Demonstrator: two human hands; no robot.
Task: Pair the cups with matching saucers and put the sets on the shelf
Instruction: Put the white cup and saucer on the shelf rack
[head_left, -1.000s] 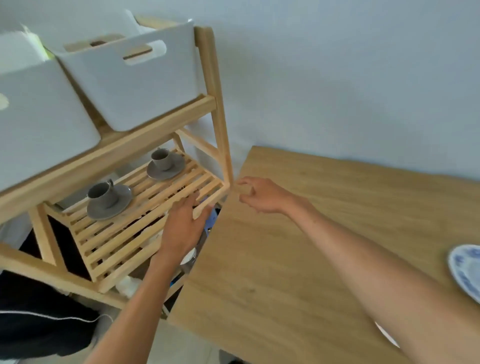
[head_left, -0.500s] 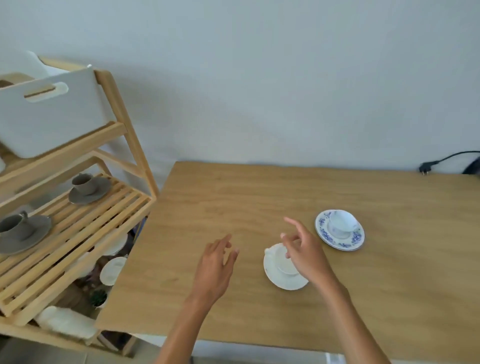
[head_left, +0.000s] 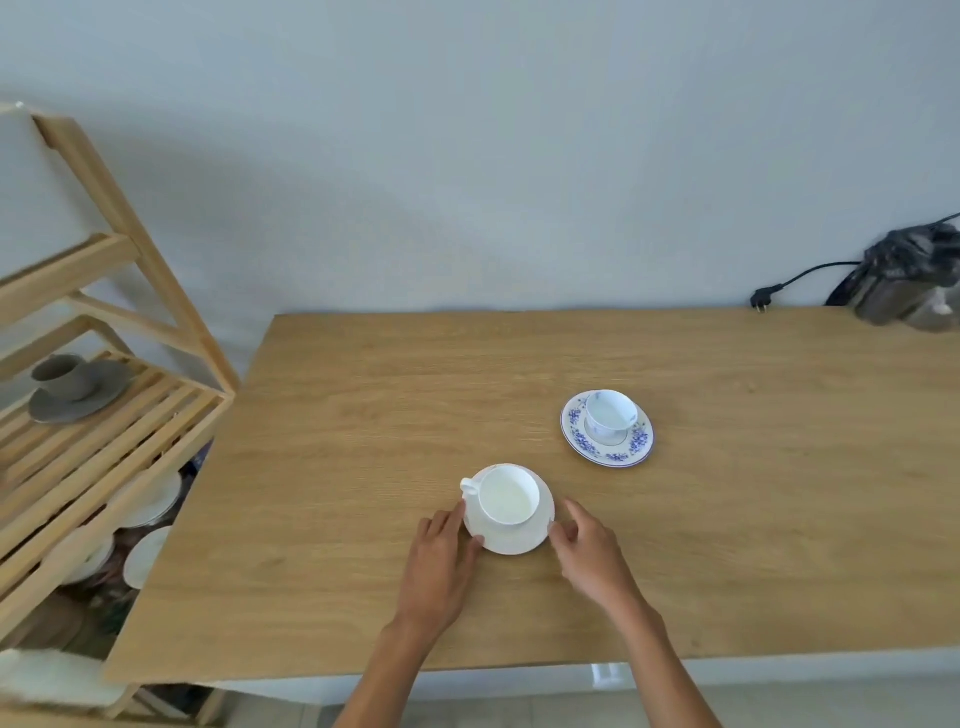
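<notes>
The left hand (head_left: 440, 564) and the right hand (head_left: 589, 556) flank a plain white saucer (head_left: 511, 538) near the front middle of the wooden table (head_left: 363, 467), fingers loosely spread rather than closed. The left fingertips (head_left: 457, 514) touch the saucer's left rim and the right fingertips (head_left: 563, 530) meet its right rim; neither hand has lifted it, and it lies flat on the table. A white cup (head_left: 508, 494) stands upright in the saucer, mouth up, its handle pointing left and slightly far, just beyond the left fingertips. Farther back and to the right, well apart from the hands, a blue-patterned saucer (head_left: 607, 435) lies flat with a matching blue-patterned cup (head_left: 611, 413) upright on it, set toward the saucer's far side. At the left edge of the scene a wooden slatted shelf (head_left: 130, 415) stands just beside the table; on its slats sits a grey cup (head_left: 63, 375) upright on a grey saucer (head_left: 83, 397). Below that tier, white plates (head_left: 150, 501) show through the slats on a lower level. At the far right corner of the table a dark bundled object (head_left: 911, 280) rests against the pale wall (head_left: 467, 156), with a black cable and plug (head_left: 761, 302) trailing left from it along the table's far edge.
</notes>
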